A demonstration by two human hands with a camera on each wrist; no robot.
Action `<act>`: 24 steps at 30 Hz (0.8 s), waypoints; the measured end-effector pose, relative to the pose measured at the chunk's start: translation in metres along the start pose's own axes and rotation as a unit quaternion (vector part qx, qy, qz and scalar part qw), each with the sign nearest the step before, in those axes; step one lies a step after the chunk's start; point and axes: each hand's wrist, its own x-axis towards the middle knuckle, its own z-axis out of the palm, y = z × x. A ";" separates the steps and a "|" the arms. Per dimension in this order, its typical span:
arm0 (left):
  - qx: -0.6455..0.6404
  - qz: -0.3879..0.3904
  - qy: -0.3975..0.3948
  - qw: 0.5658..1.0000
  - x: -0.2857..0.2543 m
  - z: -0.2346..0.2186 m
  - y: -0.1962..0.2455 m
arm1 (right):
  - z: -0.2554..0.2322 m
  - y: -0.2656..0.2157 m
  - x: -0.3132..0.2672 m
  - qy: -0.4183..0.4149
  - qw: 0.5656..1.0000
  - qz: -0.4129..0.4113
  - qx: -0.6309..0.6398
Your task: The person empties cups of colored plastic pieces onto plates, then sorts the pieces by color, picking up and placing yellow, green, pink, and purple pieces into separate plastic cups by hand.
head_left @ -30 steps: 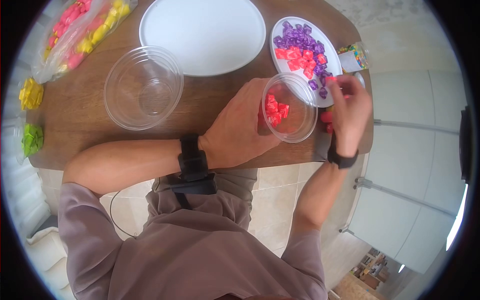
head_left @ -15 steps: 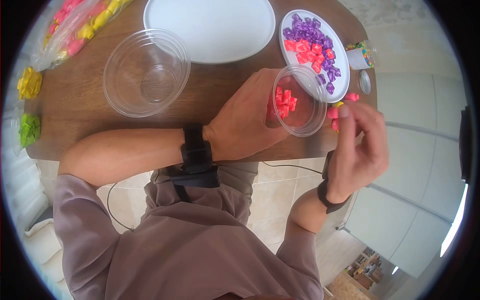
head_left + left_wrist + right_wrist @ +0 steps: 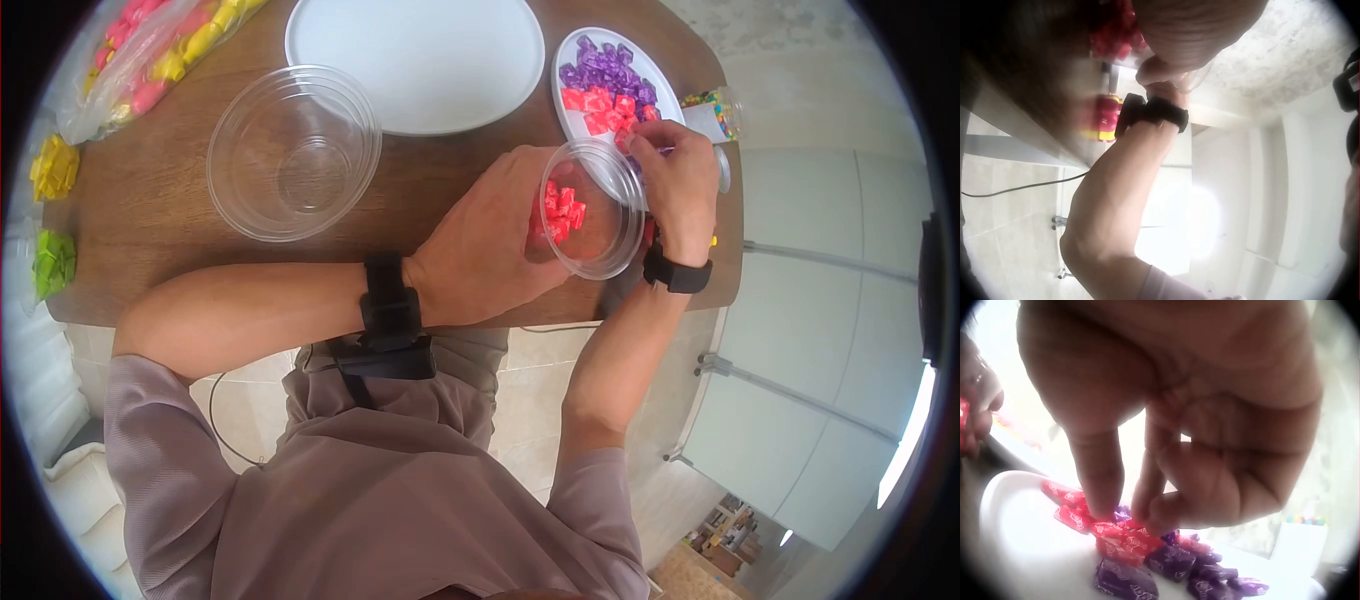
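My left hand point(image 3: 490, 235) grips a clear plastic cup point(image 3: 612, 235), tilted with its mouth toward the right; several red wrapped candies point(image 3: 562, 212) lie inside. Beyond the cup is a small white plate point(image 3: 662, 92) bearing purple wrapped candies point(image 3: 605, 70) and red ones point(image 3: 598, 100). Over the plate's near side, my right hand point(image 3: 685, 185) reaches down, thumb and forefinger pinching a red candy. From the right wrist view, the thumb point(image 3: 1102, 494) and forefinger come down onto the red candies point(image 3: 1122, 544) beside purple ones point(image 3: 1125, 579).
A larger clear bowl point(image 3: 225, 165) stands left, close to a big white plate point(image 3: 430, 60). A bag of pink and yellow candies point(image 3: 135, 70) lies at the far left, with yellow point(image 3: 55, 167) and green point(image 3: 54, 264) bundles below it. A candy jar point(image 3: 712, 115) stands right.
My right hand dropped back toward the table's right edge, then returned forward to the red candies on the small plate. The left hand still holds the cup in nearly the same place.
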 end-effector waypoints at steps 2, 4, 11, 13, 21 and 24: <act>0.007 0.005 0.003 1.000 0.000 0.001 -0.001 | 0.007 0.002 0.001 -0.001 1.000 -0.006 -0.013; 0.011 0.015 0.018 1.000 0.000 0.002 -0.002 | 0.012 0.003 -0.001 0.006 1.000 -0.007 -0.013; 0.004 0.012 0.008 1.000 0.000 0.003 -0.003 | 0.018 0.011 -0.003 0.014 0.999 -0.021 -0.025; -0.001 0.023 0.011 1.000 0.000 0.002 -0.003 | 0.020 0.010 -0.004 0.021 1.000 -0.014 -0.005; 0.027 0.014 -0.001 1.000 0.000 0.000 -0.003 | 0.021 0.011 -0.008 0.137 0.984 -0.022 0.116; 0.023 0.012 0.002 1.000 0.000 0.001 -0.003 | 0.016 -0.007 -0.014 0.316 0.884 -0.083 0.334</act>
